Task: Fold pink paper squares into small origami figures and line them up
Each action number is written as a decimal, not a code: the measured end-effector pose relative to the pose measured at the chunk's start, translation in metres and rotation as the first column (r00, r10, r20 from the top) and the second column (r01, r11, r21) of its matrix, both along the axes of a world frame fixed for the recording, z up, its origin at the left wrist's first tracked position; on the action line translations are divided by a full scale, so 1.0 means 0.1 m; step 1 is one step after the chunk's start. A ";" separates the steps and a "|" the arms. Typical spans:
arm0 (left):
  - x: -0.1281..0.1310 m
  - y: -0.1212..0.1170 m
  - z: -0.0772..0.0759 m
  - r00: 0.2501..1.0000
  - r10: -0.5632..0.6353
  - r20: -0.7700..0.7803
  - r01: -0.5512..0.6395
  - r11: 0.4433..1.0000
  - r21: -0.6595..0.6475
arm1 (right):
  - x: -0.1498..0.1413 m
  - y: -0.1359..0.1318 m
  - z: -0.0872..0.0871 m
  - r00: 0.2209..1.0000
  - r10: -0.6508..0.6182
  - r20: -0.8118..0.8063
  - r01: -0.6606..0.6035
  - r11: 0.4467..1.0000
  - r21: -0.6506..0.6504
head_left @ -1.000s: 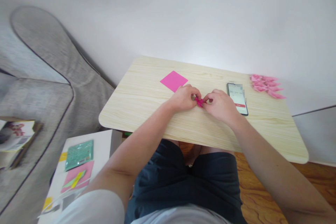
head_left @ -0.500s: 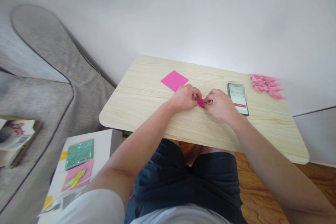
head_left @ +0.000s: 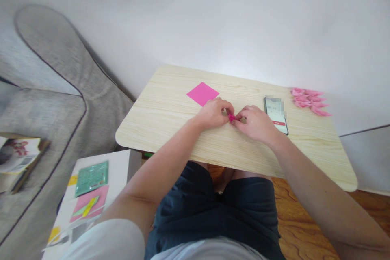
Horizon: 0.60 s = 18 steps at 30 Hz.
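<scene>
Over the middle of the light wooden table [head_left: 164,130], a small piece of folded magenta paper [head_left: 232,118] sits between my hands. The fingers of my left hand [head_left: 215,113] pinch it from the left. From the right, the thumb and fingertips of my right hand [head_left: 252,122] close on its other side. Fingertips cover much of the paper, so its exact folds cannot be made out. Just beyond my left hand lies a flat square sheet of magenta paper [head_left: 201,93], its near corner by the knuckles.
A phone [head_left: 276,115] with a lit screen lies right of my hands. Several folded pink paper pieces [head_left: 309,100] are grouped at the table's far right. Left stand a white cabinet [head_left: 118,166] bearing a green packet [head_left: 92,178], and a grey sofa [head_left: 100,85].
My right fingertips have shifted slightly left, closer to the left hand, and cover more of the folded paper. My left hand has hardly moved.
</scene>
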<state>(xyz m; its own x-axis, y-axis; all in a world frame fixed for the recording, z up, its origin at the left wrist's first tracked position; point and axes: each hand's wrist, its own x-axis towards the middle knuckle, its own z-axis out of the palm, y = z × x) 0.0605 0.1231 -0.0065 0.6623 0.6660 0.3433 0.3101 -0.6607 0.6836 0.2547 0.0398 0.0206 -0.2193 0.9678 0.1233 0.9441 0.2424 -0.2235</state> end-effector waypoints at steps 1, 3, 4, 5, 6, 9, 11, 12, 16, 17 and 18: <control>0.00 -0.01 0.00 1.000 0.007 0.000 -0.007 1.000 -0.017 | -0.01 0.00 0.00 1.000 0.001 -0.018 -0.001 1.000 -0.006; 0.01 -0.02 0.02 1.000 0.004 0.007 -0.004 0.999 -0.037 | -0.03 0.01 -0.01 0.998 -0.020 -0.067 0.019 1.000 -0.021; 0.02 -0.03 0.02 1.000 0.002 0.010 -0.002 0.999 -0.041 | -0.05 0.00 -0.01 0.995 -0.046 -0.094 0.044 0.999 -0.026; 0.02 -0.04 0.03 1.000 0.002 0.009 -0.001 0.999 -0.044 | -0.06 0.00 -0.01 0.989 -0.080 -0.122 0.077 0.997 -0.029; 0.03 -0.05 0.03 1.000 0.000 0.006 0.000 0.999 -0.045 | -0.08 0.00 -0.02 0.981 -0.116 -0.153 0.112 0.993 -0.031; 0.04 -0.06 0.03 1.000 -0.003 -0.002 0.003 0.999 -0.037 | -0.10 -0.02 -0.03 0.946 -0.200 -0.254 0.196 0.980 -0.040; 0.03 -0.05 0.02 1.000 0.000 0.003 0.000 1.000 -0.029 | -0.09 -0.03 -0.05 0.915 -0.230 -0.332 0.224 0.973 -0.056; 0.03 -0.04 0.02 1.000 0.009 0.007 -0.009 1.000 -0.026 | -0.08 -0.03 -0.06 0.896 -0.241 -0.374 0.234 0.970 -0.065; 0.03 -0.02 0.03 0.999 0.038 0.009 -0.038 0.999 -0.024 | -0.02 0.00 -0.17 0.778 -0.283 -0.562 0.281 0.955 -0.092; 0.03 -0.03 0.05 0.999 0.037 0.005 -0.037 0.999 -0.028 | -0.01 0.01 -0.20 0.738 -0.287 -0.611 0.294 0.951 -0.092; 0.03 -0.03 0.06 0.999 0.035 -0.002 -0.035 0.999 -0.033 | 0.00 0.03 -0.23 0.699 -0.287 -0.655 0.304 0.948 -0.091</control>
